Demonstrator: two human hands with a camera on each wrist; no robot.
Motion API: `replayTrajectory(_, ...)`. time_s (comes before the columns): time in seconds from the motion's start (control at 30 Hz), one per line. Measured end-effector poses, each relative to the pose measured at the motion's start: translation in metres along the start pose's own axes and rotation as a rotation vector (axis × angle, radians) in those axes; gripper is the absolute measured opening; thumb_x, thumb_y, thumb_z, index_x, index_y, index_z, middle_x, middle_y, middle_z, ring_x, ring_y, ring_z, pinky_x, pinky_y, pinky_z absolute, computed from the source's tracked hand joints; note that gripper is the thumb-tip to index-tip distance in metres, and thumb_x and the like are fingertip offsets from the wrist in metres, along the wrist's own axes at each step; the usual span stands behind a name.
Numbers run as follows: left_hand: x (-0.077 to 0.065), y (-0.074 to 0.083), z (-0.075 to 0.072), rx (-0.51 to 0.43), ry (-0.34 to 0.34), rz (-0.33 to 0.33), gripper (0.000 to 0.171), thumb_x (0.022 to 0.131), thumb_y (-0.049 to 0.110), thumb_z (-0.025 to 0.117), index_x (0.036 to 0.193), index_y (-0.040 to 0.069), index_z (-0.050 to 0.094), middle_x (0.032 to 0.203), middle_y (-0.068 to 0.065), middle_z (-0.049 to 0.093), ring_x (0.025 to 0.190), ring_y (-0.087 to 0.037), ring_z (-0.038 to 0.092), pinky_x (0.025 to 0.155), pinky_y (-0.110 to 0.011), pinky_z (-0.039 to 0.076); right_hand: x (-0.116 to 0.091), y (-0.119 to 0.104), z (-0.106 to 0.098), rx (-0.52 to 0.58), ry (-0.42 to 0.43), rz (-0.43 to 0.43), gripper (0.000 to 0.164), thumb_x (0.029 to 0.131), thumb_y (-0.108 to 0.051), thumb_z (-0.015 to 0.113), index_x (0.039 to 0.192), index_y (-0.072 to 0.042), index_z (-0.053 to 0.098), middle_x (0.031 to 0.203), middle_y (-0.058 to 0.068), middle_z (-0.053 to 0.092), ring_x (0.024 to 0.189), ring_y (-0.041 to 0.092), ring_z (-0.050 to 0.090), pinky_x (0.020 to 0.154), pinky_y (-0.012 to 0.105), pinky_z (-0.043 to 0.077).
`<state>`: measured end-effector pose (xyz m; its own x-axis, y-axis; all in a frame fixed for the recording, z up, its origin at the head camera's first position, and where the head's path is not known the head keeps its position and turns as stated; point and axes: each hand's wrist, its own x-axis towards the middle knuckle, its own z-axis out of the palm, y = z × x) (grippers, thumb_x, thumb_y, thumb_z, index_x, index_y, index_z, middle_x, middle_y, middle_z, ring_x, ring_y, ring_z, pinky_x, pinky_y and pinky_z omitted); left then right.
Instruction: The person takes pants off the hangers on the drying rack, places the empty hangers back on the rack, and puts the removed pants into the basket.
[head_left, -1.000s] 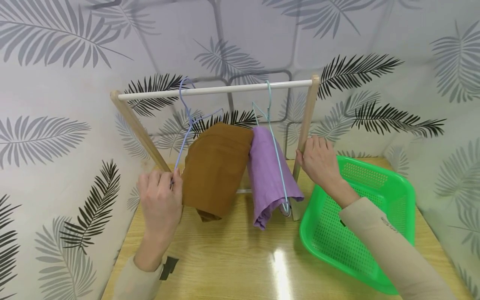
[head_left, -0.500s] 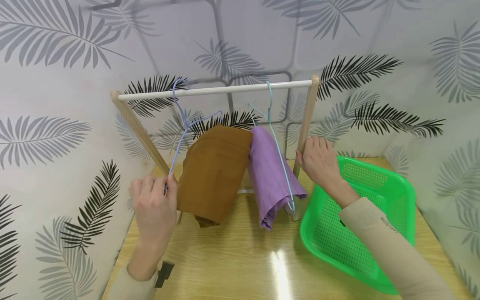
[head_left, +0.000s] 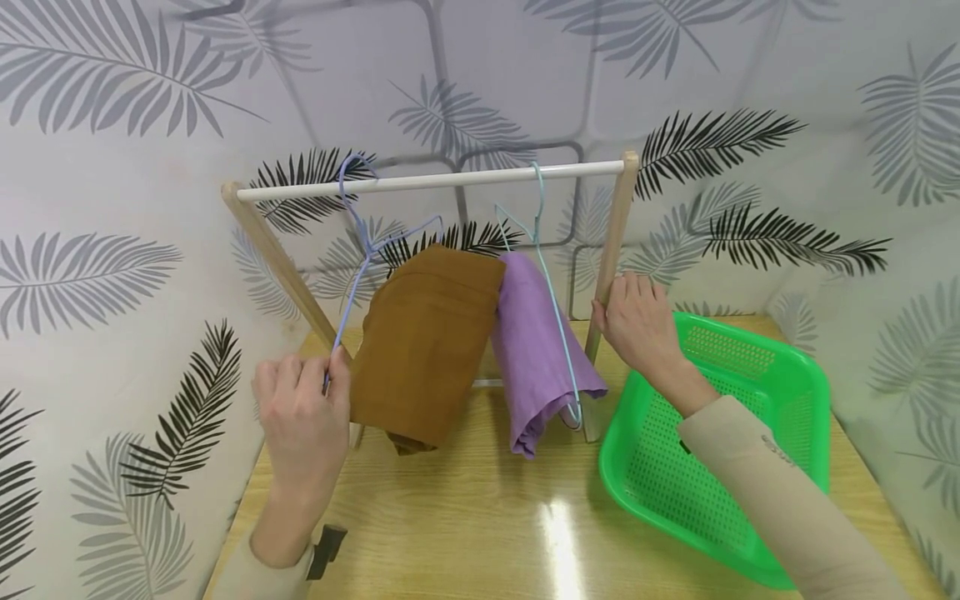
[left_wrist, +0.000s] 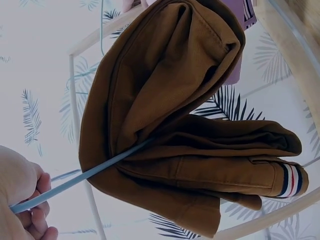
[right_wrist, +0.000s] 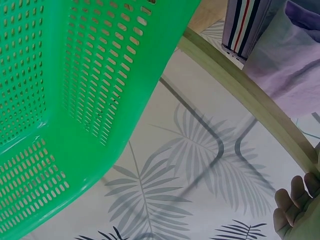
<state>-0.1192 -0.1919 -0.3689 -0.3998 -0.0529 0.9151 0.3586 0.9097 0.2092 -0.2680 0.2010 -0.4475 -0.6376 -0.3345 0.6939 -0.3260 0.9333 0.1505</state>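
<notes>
A brown folded garment (head_left: 427, 346) with a striped trim, seen in the left wrist view, drapes over the lower bar of a blue hanger (head_left: 365, 250). That hanger hooks on the white rail (head_left: 465, 178) of a small clothes rack. My left hand (head_left: 300, 417) grips the hanger's near corner, left of the garment. My right hand (head_left: 639, 321) holds the rack's right wooden post (head_left: 613, 242). Close by hangs a purple garment (head_left: 536, 350) on a mint-green hanger (head_left: 551, 292), also hooked on the rail.
A green perforated basket (head_left: 813, 433) stands on the wooden table (head_left: 450, 525) at the right, under my right forearm. The rack's left post (head_left: 277, 258) rises behind my left hand. Leaf-patterned wall covering (head_left: 480, 75) backs and flanks the table.
My left hand has moved left and slightly toward me, drawing the blue hanger and brown garment along; its hook slid left on the rail. My right hand stays on the post.
</notes>
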Motion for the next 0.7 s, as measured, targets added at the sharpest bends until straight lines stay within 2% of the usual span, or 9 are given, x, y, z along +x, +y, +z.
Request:
replayTrajectory(0.33,-0.008,0.005,-0.010,-0.020,-0.007,0.006,0.028,0.098,0.002,0.065,0.072,-0.007,0.057,0.070,-0.019,0.052,0.075,-0.040,0.040,0.074,-0.047,0.030,0.000,0.001,-0.002,-0.003,-0.008,-0.002,0.037,0.101,-0.027,0.066,0.089,0.005,0.052,0.077,0.019,0.054,0.069,0.038,0.055,0.061,0.042,0.041)
replayTrajectory(0.7,-0.024,0.004,-0.017,0.001,-0.015,0.032,0.025,0.093,0.000,0.068,0.071,-0.007,0.059,0.068,-0.018,0.053,0.073,-0.037,0.042,0.072,-0.044,0.030,-0.001,0.001,-0.003,-0.007,-0.010,0.000,0.039,0.101,-0.030,0.067,0.090,0.004,0.053,0.078,0.019,0.055,0.071,0.038,0.056,0.062,0.043,0.043)
